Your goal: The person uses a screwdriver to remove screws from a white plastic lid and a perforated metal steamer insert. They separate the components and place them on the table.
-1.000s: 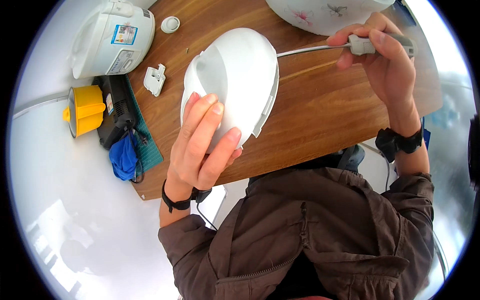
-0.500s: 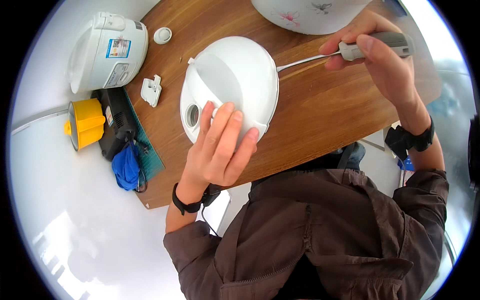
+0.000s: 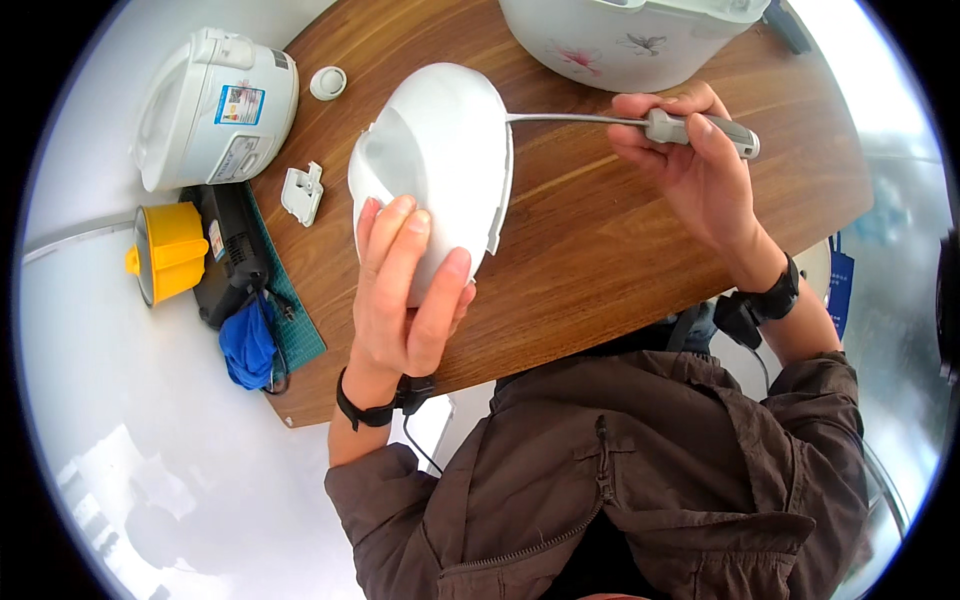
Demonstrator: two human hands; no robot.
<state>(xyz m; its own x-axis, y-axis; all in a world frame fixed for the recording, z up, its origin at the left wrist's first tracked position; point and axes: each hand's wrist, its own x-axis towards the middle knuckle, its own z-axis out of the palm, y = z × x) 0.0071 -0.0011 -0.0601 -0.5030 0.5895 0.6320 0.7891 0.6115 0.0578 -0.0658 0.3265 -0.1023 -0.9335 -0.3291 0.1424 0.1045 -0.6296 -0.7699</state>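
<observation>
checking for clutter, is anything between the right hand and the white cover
Only the screwdriver held by the right hand: its shaft spans the gap to the right edge of the white cover in the left hand. Nothing else visible stands between.

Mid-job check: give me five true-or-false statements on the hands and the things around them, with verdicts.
1. The left hand holds a white domed shell. True.
2. The right hand holds a grey-handled tool. True.
3. The tool's metal shaft points away from the shell. False: it reaches toward the shell's edge.
4. A yellow container stands beside the right hand. False: the yellow container is at the far left, beside a black device.
5. A round white part lies on the wooden table. True.
</observation>
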